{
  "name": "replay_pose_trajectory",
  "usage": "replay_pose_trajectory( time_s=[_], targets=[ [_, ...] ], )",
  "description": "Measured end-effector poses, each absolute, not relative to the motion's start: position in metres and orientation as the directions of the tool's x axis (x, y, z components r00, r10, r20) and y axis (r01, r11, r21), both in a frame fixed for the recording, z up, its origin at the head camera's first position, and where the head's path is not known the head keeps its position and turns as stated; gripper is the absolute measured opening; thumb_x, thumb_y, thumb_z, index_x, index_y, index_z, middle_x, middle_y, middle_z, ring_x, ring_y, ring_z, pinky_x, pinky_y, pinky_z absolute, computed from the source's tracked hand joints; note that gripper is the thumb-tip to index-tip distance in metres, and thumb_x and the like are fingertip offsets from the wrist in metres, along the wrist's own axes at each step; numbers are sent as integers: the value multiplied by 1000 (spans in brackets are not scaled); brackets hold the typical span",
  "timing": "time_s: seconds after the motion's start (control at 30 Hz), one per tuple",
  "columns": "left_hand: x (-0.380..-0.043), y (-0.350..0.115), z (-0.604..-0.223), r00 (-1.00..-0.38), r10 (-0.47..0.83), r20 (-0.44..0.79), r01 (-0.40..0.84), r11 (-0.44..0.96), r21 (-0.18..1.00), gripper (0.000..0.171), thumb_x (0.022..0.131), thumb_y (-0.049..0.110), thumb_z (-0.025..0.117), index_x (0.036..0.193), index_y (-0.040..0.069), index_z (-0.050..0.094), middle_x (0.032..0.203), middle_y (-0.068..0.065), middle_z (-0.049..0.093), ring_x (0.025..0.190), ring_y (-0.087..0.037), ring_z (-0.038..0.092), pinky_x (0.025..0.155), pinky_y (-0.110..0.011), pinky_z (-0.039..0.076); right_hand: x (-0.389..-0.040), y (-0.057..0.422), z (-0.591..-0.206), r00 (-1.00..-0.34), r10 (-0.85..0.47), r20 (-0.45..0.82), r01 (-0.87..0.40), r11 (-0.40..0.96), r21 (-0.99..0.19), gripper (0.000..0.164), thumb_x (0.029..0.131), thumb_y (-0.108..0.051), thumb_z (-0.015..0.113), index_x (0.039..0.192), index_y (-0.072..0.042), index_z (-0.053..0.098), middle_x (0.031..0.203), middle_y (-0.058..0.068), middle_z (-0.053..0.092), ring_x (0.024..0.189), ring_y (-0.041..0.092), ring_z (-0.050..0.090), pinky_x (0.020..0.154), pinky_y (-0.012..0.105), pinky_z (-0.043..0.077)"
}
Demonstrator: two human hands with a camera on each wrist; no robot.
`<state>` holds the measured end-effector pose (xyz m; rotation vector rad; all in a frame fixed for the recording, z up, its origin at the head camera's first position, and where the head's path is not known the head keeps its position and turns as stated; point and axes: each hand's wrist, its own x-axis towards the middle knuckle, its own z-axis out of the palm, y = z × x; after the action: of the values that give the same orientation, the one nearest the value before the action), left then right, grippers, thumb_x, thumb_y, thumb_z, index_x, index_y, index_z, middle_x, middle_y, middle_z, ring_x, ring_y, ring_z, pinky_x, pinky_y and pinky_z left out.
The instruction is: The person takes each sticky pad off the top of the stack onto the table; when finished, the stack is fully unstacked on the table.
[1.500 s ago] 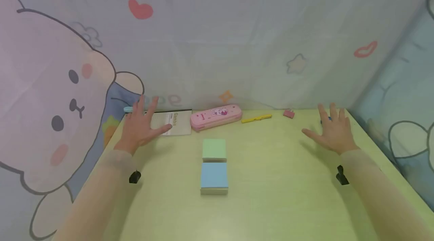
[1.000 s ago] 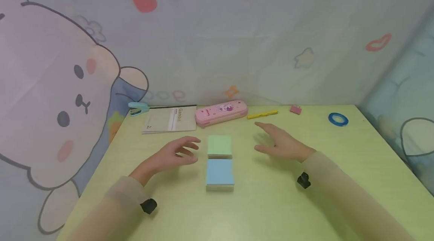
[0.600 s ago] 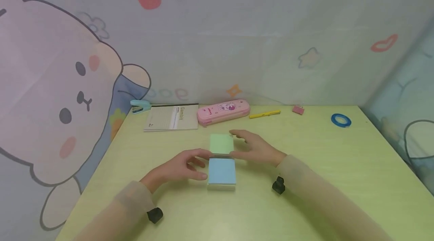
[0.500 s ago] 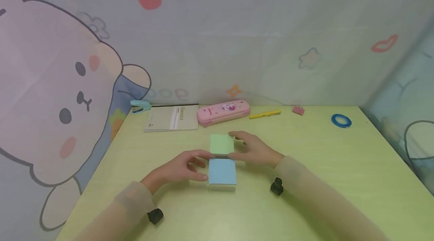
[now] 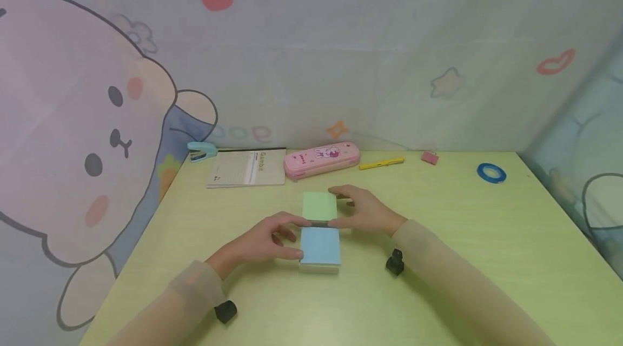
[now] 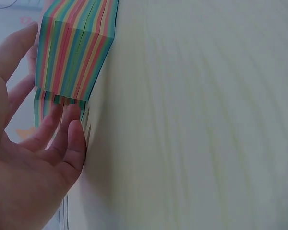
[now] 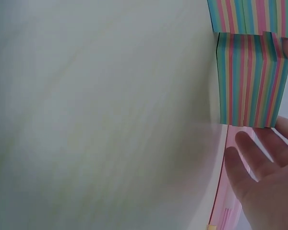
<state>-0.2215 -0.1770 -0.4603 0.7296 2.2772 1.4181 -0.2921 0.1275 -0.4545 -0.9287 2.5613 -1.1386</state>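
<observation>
Two thick sticky note pads lie in line on the table, a green-topped pad (image 5: 319, 206) behind a blue-topped pad (image 5: 320, 246). Their sides show coloured stripes in the wrist views. My left hand (image 5: 263, 239) holds the blue-topped pad from the left, thumb at its left side and forefinger at its far left corner. From the right, my right hand (image 5: 367, 211) holds the green-topped pad, forefinger at the far right corner and thumb at the near one. In the right wrist view several fingers (image 7: 257, 155) curl by the pad's far side.
Along the back edge lie a light-blue stapler (image 5: 201, 151), a notebook (image 5: 246, 168), a pink pencil case (image 5: 322, 160), a yellow pen (image 5: 382, 164), a pink binder clip (image 5: 430, 158) and a roll of blue tape (image 5: 491, 173). A printed cloth (image 5: 379, 54) hangs behind the table.
Both hands came in from the table's far sides to the two pads: the left to the blue-topped one, the right to the green-topped one. Over the last half second they barely move.
</observation>
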Motion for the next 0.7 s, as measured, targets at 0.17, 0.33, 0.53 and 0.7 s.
replay_pose_trajectory(
  time_s=[0.17,0.33,0.53,0.7],
  targets=[
    [-221,-176,-461,-803,596,4,259,344,903,53,91,21,85,140,21,65,136,-6,59,105,-29,65,87,-39,54,-295,129,-454,-769,-633,95,-483,477,-734,85,84,-31,91,154,-7,49,155,8,53,140,30,52,114,45,45],
    [-220,-175,-462,-806,592,13,268,346,899,53,90,21,86,139,20,65,133,-7,62,100,-27,66,85,-36,55,-295,129,-455,-764,-637,108,-497,473,-728,85,85,-30,91,154,-5,49,154,9,54,139,30,54,114,45,45],
    [-220,-174,-463,-802,597,7,260,340,904,52,91,21,85,140,20,65,133,-8,64,100,-25,68,85,-35,56,-295,131,-456,-773,-625,114,-491,475,-730,88,84,-31,91,155,-2,47,154,10,53,138,32,55,114,46,46],
    [-217,-174,-463,-787,617,16,267,316,910,49,93,18,83,139,18,65,136,-7,63,102,-26,69,85,-33,56,-294,131,-455,-764,-634,119,-507,476,-718,87,85,-31,91,155,-2,47,155,10,53,139,31,54,114,46,46]
  ],
)
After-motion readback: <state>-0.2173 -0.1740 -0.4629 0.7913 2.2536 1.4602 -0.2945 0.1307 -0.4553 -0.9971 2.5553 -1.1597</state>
